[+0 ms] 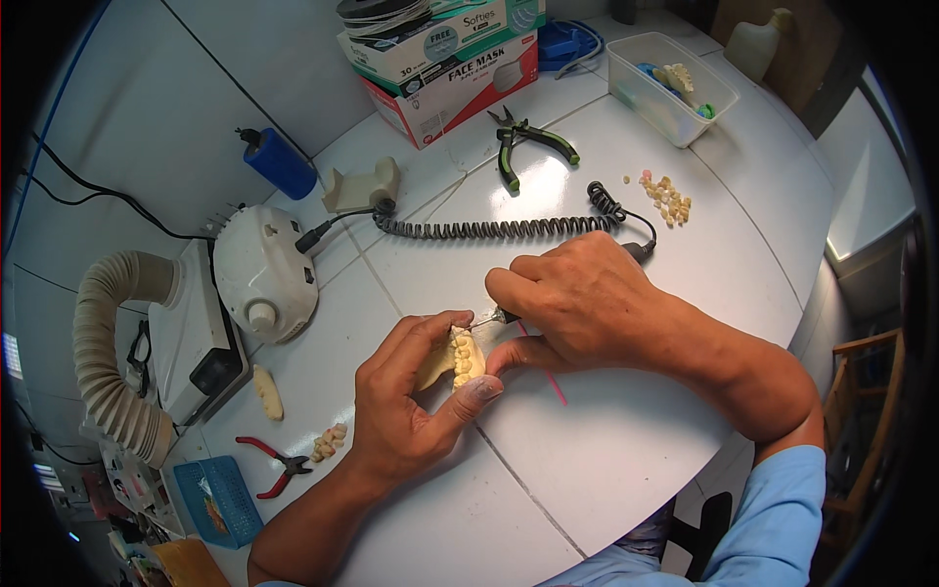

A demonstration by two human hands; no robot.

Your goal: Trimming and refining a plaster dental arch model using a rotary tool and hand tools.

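Observation:
A cream dental cast (464, 360) with a row of teeth is gripped between the thumb and fingers of my left hand (406, 396). My right hand (577, 303) is closed round a rotary handpiece (508, 316), most of which the fingers hide. Its thin metal bit reaches the upper end of the cast, beside my left fingertips; I cannot tell if it touches. My right thumb rests close to the cast's right side. From under the right hand runs a coiled black cord (489, 228). A thin pink stick (556, 385) shows below that hand.
On the left stand a white control unit (264, 274) and a ribbed hose (103, 342). Red-handled cutters (284, 468), a blue basket (217, 501) and loose teeth (329, 442) lie nearer. Green-black pliers (528, 142), mask boxes (460, 93), more teeth (667, 201) and a plastic tub (675, 117) sit farther back.

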